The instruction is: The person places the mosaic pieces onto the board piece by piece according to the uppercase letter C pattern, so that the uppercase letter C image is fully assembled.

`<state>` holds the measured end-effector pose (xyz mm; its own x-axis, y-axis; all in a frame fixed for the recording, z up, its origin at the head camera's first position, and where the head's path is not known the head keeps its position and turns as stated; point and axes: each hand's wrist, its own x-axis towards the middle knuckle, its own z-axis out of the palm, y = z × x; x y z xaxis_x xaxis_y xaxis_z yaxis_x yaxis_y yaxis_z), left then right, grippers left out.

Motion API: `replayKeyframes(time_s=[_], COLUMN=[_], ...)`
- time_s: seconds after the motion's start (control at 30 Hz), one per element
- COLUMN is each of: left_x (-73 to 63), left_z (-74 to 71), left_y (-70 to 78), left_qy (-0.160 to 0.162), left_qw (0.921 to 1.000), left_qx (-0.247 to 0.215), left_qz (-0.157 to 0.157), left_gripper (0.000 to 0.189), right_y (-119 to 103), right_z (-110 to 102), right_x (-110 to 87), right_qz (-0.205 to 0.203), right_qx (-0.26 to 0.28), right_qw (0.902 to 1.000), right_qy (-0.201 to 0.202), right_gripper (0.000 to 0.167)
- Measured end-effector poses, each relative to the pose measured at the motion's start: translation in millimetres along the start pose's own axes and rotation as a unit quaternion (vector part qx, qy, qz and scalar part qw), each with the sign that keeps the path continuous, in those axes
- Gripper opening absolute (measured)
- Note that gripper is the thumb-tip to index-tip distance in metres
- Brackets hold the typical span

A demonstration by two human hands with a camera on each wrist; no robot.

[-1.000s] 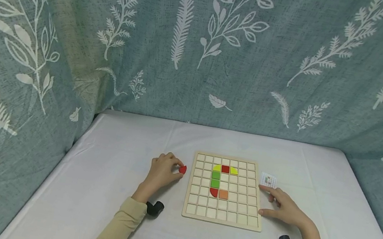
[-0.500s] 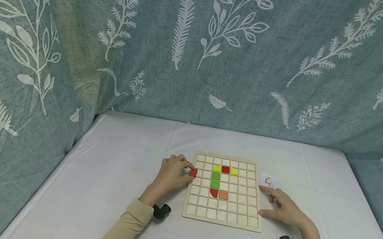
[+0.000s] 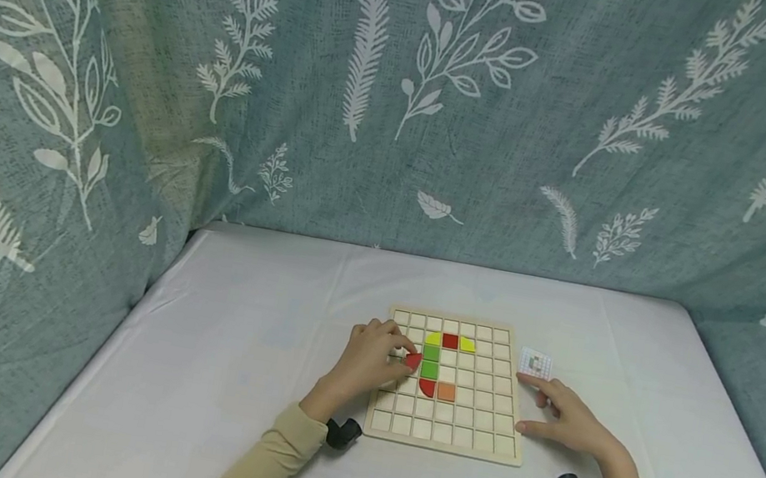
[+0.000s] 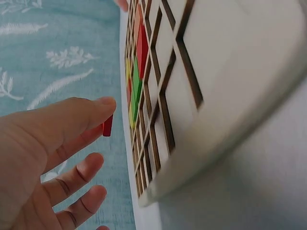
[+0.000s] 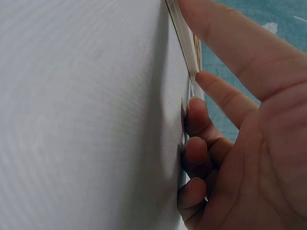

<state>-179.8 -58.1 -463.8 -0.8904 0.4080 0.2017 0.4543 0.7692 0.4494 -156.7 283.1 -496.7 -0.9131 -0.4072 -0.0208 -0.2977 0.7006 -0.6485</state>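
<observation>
My left hand pinches a red quarter-circle tile between thumb and fingers, over the left columns of a wooden grid board. In the left wrist view that tile shows edge-on below the thumb, apart from the board. In the grid lie two green square tiles, two yellow corner tiles, a dark red square tile, a red quarter-circle and an orange square. My right hand touches the board's right edge with thumb and index finger; its other fingers bend loosely on the cloth.
A small printed pattern card lies just right of the board, beyond the right index finger. White cloth covers the table. A teal leaf-patterned curtain hangs behind it and along both sides.
My left hand has carried the red quarter-circle tile rightward from beside the board to over its left columns. The right hand has stayed at the board's right edge.
</observation>
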Motion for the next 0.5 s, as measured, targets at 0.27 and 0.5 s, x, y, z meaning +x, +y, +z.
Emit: replayKeyframes(time_s=[0.27,0.5], left_x=[2.8,4.5], left_z=[9.5,16.3], left_y=[13.4,26.9], left_qy=[-0.017,-0.033], left_qw=[0.9994,0.9978], left_qx=[0.026,0.048], left_qz=[0.016,0.03], left_gripper=[0.023,0.023], right_y=[0,-1], right_z=[0,1], right_x=[0.2,-0.5], right_qz=[0.0,-0.01], right_qx=[-0.003,-0.005], right_qw=[1.0,0.9999], right_qy=[0.001,0.003], right_gripper=[0.075,0.075])
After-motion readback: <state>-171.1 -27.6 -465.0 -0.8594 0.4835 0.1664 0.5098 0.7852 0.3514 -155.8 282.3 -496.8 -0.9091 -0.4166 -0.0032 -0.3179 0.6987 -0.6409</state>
